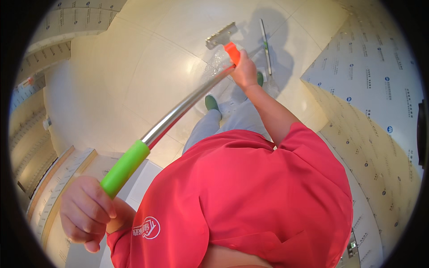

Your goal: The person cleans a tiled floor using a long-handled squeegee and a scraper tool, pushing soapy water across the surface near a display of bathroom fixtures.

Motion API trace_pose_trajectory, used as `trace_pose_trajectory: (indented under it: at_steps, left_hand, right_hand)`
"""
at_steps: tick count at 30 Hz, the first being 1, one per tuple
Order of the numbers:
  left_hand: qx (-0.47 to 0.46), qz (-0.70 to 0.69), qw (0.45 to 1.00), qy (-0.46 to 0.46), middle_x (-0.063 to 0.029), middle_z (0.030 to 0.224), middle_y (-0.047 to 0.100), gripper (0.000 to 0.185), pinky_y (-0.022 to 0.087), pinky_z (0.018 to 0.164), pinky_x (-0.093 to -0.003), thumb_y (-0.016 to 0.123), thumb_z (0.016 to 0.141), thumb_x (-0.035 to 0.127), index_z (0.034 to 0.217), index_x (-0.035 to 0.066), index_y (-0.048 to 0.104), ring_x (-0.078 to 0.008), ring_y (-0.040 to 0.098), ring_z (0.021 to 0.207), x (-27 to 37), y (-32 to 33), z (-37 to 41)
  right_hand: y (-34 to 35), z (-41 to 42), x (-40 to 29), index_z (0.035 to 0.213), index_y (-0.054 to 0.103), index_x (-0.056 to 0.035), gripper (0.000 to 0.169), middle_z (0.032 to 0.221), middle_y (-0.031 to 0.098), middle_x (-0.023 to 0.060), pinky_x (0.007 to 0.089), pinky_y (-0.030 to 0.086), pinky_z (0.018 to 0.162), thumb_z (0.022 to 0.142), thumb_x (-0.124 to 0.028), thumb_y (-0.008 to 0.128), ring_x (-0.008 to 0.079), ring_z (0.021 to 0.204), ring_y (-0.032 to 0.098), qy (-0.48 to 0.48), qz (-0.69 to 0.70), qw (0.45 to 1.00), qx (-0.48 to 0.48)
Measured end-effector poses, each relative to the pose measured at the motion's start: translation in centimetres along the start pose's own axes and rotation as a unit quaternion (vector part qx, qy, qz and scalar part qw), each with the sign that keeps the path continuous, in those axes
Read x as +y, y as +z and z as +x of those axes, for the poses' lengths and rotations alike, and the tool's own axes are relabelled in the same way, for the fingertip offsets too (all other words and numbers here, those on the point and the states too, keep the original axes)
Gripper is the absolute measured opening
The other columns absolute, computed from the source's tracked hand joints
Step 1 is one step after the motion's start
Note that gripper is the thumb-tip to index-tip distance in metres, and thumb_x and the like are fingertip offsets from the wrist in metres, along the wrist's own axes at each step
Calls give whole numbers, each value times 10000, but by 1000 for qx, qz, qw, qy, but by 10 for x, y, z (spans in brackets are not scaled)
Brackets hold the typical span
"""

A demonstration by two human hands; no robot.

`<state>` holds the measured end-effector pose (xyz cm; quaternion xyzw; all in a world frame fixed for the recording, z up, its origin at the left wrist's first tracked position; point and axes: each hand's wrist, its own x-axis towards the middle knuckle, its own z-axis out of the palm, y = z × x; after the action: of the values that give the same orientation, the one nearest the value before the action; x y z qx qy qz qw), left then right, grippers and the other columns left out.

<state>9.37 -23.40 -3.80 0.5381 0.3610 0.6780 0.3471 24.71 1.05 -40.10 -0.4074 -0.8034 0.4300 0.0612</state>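
A long-handled floor scraper runs diagonally across the view. My left hand (87, 209) is closed around its green grip (125, 169) at the lower left. My right hand (245, 72) grips the far end of the steel pole (181, 110), just by the orange neck (232, 53). Beyond that hand, the metal scraper head (221, 35) appears above the tiled floor (157, 73); whether it touches the tiles I cannot tell. Wet patches with suds (214, 67) lie beneath it and around my green shoes (211, 102).
A thin bar with a green middle part (265, 47) is on the floor to the right, in my shadow. Film-covered panels (365, 67) form a corner at right. More film-covered units (83, 18) stand at left, with ledges (63, 191) at lower left.
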Motion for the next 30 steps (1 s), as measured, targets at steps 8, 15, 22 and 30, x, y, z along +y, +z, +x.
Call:
trace_pose_trajectory:
  at_steps: [8, 15, 22, 30]
  left_hand:
    - [447, 216, 868, 11, 62, 443, 324, 378, 401, 607, -255, 522, 887, 112, 581, 169, 309, -82, 331, 436, 116, 18, -159]
    - [669, 208, 712, 36, 13, 547, 284, 320, 364, 756, -350, 462, 906, 189, 614, 181, 333, -150, 358, 572, 198, 95, -270]
    - [852, 178, 489, 59, -5, 546, 231, 356, 374, 689, -350, 383, 931, 58, 621, 164, 244, -144, 299, 536, 214, 119, -308]
    - [885, 137, 445, -9, 4, 565, 222, 364, 375, 646, -328, 413, 931, 61, 641, 155, 214, -137, 250, 519, 155, 163, -295]
  right_hand:
    - [200, -18, -172, 974, 471, -46, 453, 849, 657, 195, 484, 506, 710, 717, -215, 804, 408, 843, 631, -173, 9, 967, -187]
    - [300, -129, -231, 991, 538, -79, 325, 849, 667, 119, 461, 512, 711, 759, -168, 747, 357, 866, 646, -254, 27, 876, -410]
    - [281, -171, -191, 968, 565, -100, 268, 829, 663, 100, 442, 503, 718, 770, -166, 732, 333, 842, 649, -259, -7, 842, -473]
    - [165, -209, -48, 959, 550, -81, 348, 767, 651, 119, 470, 491, 677, 733, -221, 775, 350, 776, 646, -231, -27, 901, -366]
